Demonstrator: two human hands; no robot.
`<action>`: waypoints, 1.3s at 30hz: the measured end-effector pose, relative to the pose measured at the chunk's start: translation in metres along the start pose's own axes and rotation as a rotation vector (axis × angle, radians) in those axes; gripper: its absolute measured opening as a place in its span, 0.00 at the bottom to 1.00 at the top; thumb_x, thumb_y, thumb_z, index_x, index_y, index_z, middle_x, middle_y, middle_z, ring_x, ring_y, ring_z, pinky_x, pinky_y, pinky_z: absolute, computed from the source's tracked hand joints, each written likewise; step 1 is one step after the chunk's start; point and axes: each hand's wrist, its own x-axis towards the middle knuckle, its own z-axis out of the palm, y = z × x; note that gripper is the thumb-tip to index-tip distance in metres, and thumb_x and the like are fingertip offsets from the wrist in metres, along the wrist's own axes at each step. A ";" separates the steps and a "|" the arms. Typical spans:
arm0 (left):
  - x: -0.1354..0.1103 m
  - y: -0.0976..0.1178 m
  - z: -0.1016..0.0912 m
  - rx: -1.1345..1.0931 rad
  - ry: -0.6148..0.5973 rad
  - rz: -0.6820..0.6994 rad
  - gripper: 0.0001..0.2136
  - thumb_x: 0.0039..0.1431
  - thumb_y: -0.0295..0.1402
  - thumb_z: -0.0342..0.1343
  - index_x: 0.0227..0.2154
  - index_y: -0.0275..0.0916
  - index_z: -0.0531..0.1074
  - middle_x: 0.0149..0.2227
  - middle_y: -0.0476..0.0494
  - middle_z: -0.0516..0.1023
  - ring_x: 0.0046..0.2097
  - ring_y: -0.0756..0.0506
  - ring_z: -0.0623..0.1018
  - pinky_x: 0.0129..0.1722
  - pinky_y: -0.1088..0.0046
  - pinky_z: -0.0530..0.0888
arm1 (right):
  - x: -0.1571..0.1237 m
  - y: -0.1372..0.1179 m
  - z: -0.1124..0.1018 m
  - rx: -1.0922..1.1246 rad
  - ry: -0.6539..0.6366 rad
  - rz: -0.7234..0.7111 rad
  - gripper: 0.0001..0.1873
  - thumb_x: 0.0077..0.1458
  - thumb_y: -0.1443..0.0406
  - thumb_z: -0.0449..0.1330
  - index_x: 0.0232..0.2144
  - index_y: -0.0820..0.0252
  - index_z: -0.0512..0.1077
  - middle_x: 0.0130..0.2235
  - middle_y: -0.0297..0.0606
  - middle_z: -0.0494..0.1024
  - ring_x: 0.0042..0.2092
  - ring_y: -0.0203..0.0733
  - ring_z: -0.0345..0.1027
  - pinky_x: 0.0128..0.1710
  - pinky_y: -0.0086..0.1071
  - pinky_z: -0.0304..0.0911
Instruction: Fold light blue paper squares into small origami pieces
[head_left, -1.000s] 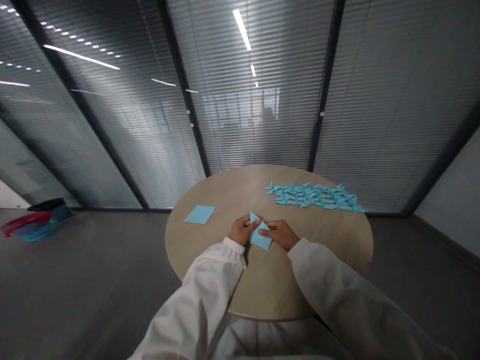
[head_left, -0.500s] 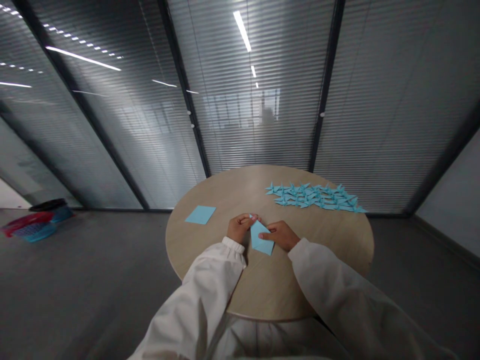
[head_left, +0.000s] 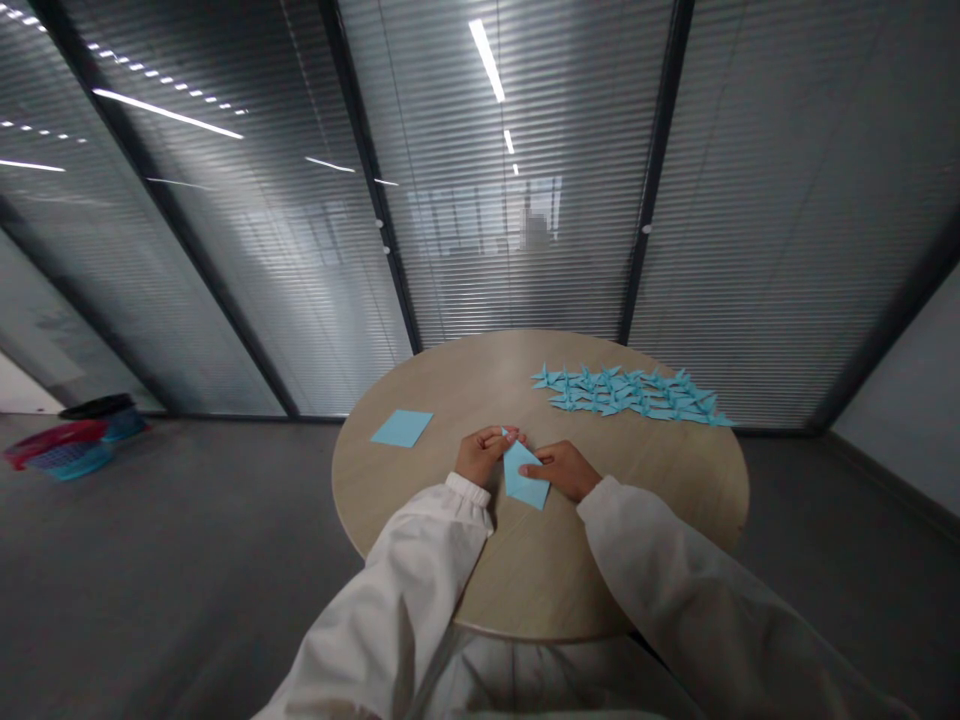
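Between the left hand (head_left: pixel 481 457) and right hand (head_left: pixel 568 470), over the table (head_left: pixel 540 595), is folded paper (head_left: pixel 527 488). A sheet (head_left: pixel 402 428) lies on the table's left, paper cranes (head_left: pixel 634 393) far right; baskets (head_left: pixel 73 460) stand left on the floor (head_left: pixel 225 540).

Looks like an office or meeting room, judging by the dark-framed glass partition (head_left: pixel 465 290) beyond the round table (head_left: pixel 540 585), fitted with horizontal blinds (head_left: pixel 735 300) and showing bright strip lights (head_left: pixel 487 62) across it. Has plain grey floor (head_left: pixel 225 530) all around the table, a pale wall (head_left: pixel 911 400) far to its right, and colored baskets (head_left: pixel 79 462) well off to its left.
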 end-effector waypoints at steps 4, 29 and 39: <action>0.000 0.000 0.000 0.025 0.005 -0.001 0.18 0.35 0.39 0.67 0.28 0.30 0.75 0.29 0.38 0.79 0.30 0.44 0.78 0.35 0.69 0.74 | -0.001 -0.003 0.000 0.020 -0.021 0.016 0.21 0.37 0.52 0.64 0.21 0.68 0.74 0.20 0.32 0.69 0.24 0.34 0.61 0.22 0.25 0.54; -0.006 0.010 0.003 0.286 0.200 0.054 0.18 0.34 0.45 0.65 0.16 0.33 0.71 0.19 0.43 0.76 0.18 0.51 0.70 0.18 0.78 0.64 | -0.004 -0.012 0.001 -0.022 -0.090 0.023 0.19 0.38 0.53 0.64 0.20 0.67 0.73 0.18 0.31 0.67 0.24 0.34 0.60 0.22 0.25 0.51; -0.007 0.013 0.002 0.389 0.259 0.100 0.19 0.36 0.48 0.63 0.13 0.34 0.71 0.10 0.52 0.63 0.15 0.55 0.61 0.15 0.79 0.56 | -0.004 -0.014 0.001 -0.002 -0.131 0.020 0.22 0.36 0.51 0.64 0.19 0.68 0.71 0.18 0.29 0.64 0.22 0.31 0.55 0.20 0.24 0.48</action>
